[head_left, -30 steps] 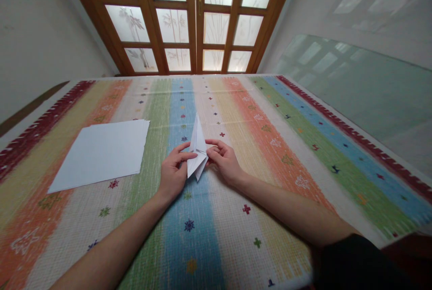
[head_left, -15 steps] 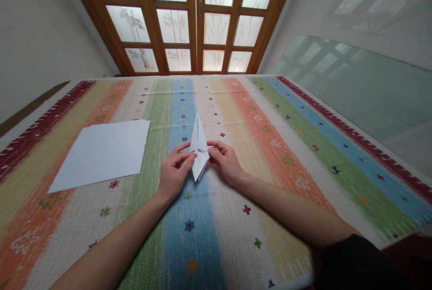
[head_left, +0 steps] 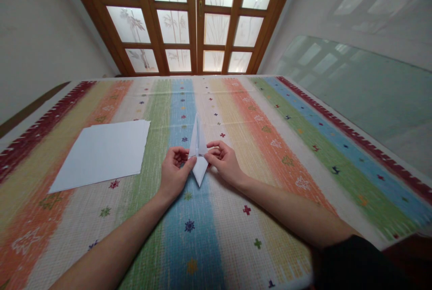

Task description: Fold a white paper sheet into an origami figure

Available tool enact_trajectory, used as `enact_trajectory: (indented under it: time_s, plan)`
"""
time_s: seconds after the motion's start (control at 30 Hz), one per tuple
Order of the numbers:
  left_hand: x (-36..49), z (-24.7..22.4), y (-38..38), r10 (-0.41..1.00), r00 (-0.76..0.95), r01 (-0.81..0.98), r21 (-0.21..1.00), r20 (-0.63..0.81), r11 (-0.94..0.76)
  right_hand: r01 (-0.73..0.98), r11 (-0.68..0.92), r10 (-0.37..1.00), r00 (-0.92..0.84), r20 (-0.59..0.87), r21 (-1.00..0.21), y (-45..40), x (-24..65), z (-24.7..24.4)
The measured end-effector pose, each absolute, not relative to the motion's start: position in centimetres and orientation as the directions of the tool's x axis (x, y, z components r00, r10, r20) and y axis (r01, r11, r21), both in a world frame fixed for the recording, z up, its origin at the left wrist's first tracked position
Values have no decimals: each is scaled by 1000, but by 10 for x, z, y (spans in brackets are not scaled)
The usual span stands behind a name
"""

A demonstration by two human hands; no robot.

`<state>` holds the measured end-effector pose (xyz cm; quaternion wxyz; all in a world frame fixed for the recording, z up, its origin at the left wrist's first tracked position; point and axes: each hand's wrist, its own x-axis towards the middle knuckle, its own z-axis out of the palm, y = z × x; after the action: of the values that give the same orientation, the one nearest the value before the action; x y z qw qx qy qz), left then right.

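Note:
A folded white paper piece (head_left: 200, 173) is held at the middle of the table, long and kite-shaped, with a narrow split point aimed away from me and a shorter, wider point toward me. My left hand (head_left: 175, 169) pinches its left edge, the thumb on top and the other fingers curled at the side. On the opposite edge, my right hand (head_left: 224, 161) grips it between thumb and fingers. Both hands are closed on the paper near its widest part. Its underside is hidden.
A stack of white paper sheets (head_left: 101, 155) lies on the left of the striped tablecloth (head_left: 270, 182). Beyond the table's far edge are wood-framed glass doors (head_left: 196, 24). A glass panel (head_left: 357, 87) leans along the right wall.
The lower flap of the folded paper, loose and tilted before, now lies flatter and more centred. My left fingers have curled in, and its thumb has shifted slightly down the edge.

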<state>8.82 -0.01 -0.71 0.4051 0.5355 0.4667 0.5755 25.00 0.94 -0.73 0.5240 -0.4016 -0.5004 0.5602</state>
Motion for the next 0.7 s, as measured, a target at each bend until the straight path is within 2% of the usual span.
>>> enact_trajectory:
  time_s: [0.3, 0.57, 0.7]
  plan:
    - [86, -6, 1, 974, -67, 86, 974, 216, -210, -141, 76, 991, -95, 90, -987, 5, 248, -2]
    - [83, 0, -2, 979, 1, 115, 972, 205, -204, -167, 110, 979, -151, 135, -980, 6, 250, -1]
    - [80, -1, -3, 977, 71, 19, 979, 202, -204, -152, 125, 982, -122, 144, -980, 9, 253, -5]
